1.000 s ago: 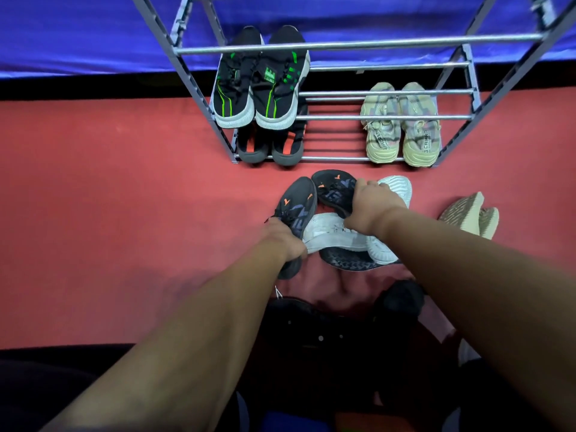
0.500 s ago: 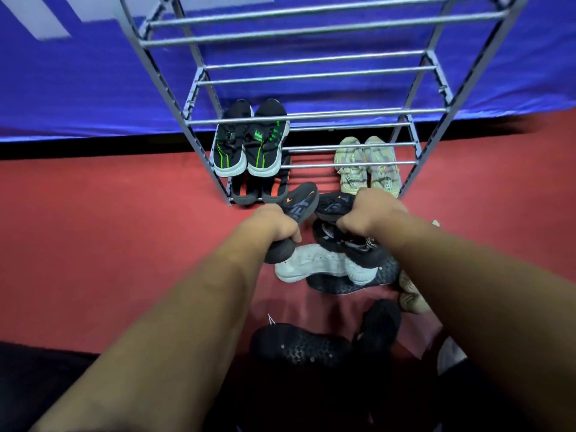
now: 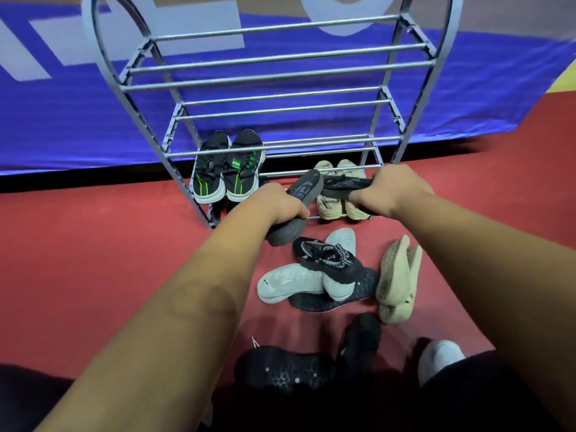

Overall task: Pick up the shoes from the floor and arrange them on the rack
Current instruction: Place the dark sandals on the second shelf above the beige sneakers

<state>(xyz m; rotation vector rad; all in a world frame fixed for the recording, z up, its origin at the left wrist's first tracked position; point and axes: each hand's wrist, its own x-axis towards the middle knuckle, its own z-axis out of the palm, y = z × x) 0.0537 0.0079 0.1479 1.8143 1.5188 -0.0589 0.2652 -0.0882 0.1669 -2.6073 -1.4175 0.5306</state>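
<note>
- Farthest from the rack (image 3: 280, 60), at the lower edge of view: two black shoes (image 3: 283, 369) with pebbled soles lie in shadow. Little detail can be made out.
- Both forearms are bare and reach straight toward the rack, roughly parallel.
- On the red carpet (image 3: 93, 244) in front of the rack lies a loose heap of shoes. Two white shoes (image 3: 290, 283) lie sole-up, showing smooth moulded tread. A black knit shoe (image 3: 327, 260) with a lettered strap rests across them.
- Toward the rack's right side, a loose beige pair (image 3: 399, 275) in ribbed knit lies tipped on its side.
- Left hand (image 3: 277, 207): the fingers are clamped round the middle of a grey shoe (image 3: 302, 191). The shoe is held off the carpet with its toe tilted up toward the rack's lower tiers and its smooth, rounded sole toward the camera.
- Right hand (image 3: 392, 188): knuckles up, with the fingers curled tight over a dark mesh shoe (image 3: 343, 185). The shoe is held roughly level before the rack's lower tiers.
- Whether either held shoe touches the rack cannot be told.
- The rack is grey metal tube with arched side frames and thin round cross-rods.
- A black-and-green pair (image 3: 227, 169) sits on its second-lowest tier, left side.
- A shelved beige pair (image 3: 330, 204) sits on its lowest tier, right side.
- Behind the rack hangs a blue banner (image 3: 62, 120) of smooth fabric.
</note>
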